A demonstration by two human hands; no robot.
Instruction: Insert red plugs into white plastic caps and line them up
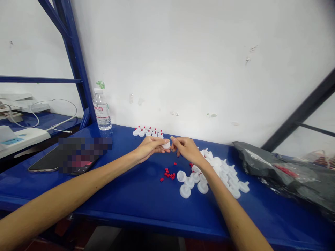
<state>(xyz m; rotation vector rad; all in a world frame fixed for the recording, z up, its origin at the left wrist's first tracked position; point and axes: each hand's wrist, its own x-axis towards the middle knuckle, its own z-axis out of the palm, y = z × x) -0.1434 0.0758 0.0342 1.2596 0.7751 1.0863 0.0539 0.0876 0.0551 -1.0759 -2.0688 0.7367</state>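
Left hand [149,146]: holding white cap [166,145], frame centre.
Right hand [187,147]: curling narrowly, any contents hidden.
Red pieces [168,175], lower centre: risking scatter if brushed by wrist.

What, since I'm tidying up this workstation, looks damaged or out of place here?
The white wall looks damaged: ragged patches mark it above the blue table, perhaps peeled paint or tape residue. Small red pieces lie loosely scattered on the table, though that may be ordinary.
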